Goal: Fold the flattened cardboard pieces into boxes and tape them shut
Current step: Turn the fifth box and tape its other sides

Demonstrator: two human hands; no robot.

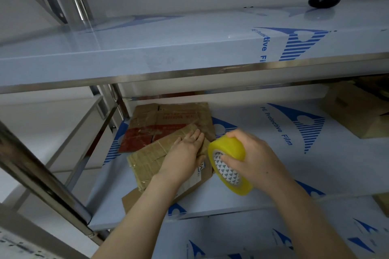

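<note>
Cardboard pieces (147, 160) number three; tape roll (223, 147), one.

Cardboard box (355, 109) cut by right edge; label (201, 167) mostly hidden under left hand (185, 153).

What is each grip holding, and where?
The right grip holds the yellow tape roll by its upper rim, thumb in the core. The left grip holds nothing; it lies flat on the cardboard.
</note>
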